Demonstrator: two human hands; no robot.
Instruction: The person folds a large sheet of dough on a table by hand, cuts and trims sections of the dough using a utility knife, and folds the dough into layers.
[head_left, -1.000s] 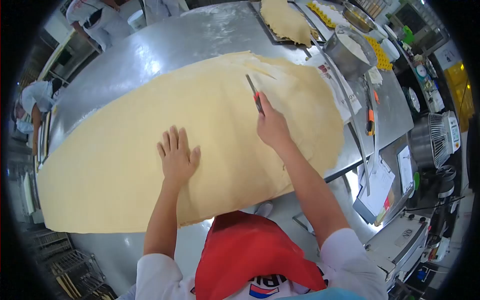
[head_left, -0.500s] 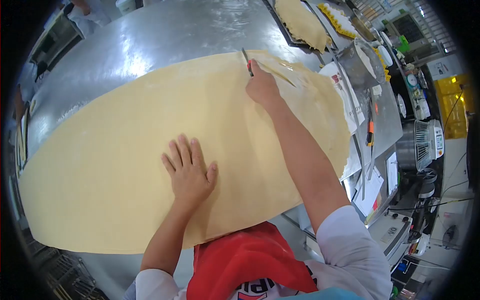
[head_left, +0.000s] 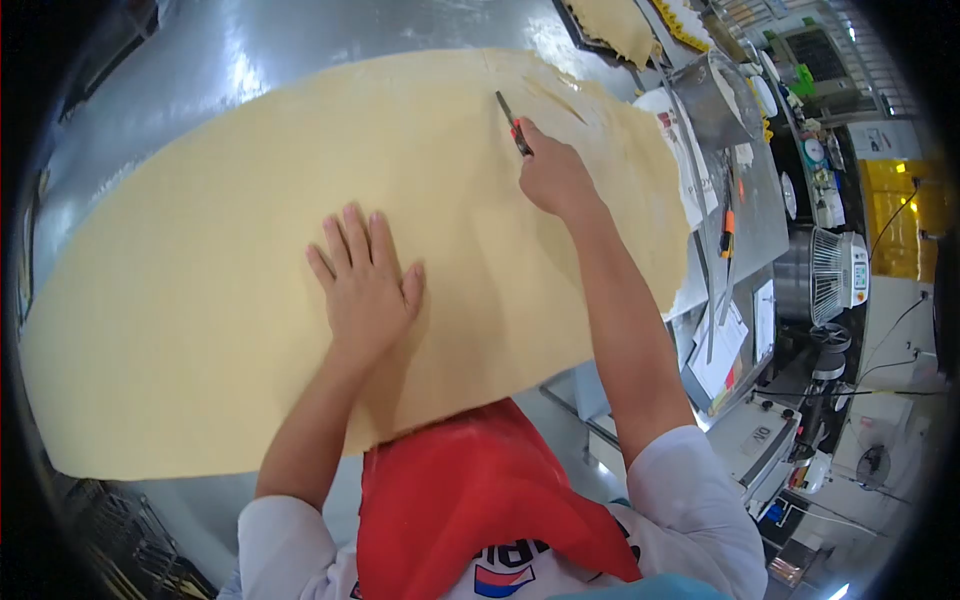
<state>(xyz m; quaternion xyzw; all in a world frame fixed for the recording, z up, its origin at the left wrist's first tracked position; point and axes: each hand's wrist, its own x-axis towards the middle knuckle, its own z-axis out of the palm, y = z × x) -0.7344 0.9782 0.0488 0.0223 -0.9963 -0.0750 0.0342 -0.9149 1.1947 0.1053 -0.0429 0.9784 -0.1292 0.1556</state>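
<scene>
A large, pale yellow sheet of dough [head_left: 200, 270] covers most of the steel table in front of me. My left hand [head_left: 362, 290] lies flat on the middle of it, fingers spread. Farther out and to the right, my right hand [head_left: 558, 172] is closed around a utility knife [head_left: 519, 130] with a red and black handle. Its long thin blade points away from me over the far part of the sheet. Whether the tip touches the dough I cannot tell. The dough's right end is ragged, with a slit in its far right part.
On the right side are a metal pot [head_left: 712, 100], an orange and black cutter [head_left: 728, 232], long metal strips and papers [head_left: 718, 350]. A dark tray [head_left: 585, 30] with more dough stands at the far right. The steel table [head_left: 330, 35] shows beyond the sheet.
The view has shifted. My right hand and the knife have come back from the dough's far edge, toward me. My left hand stays flat on the sheet.
</scene>
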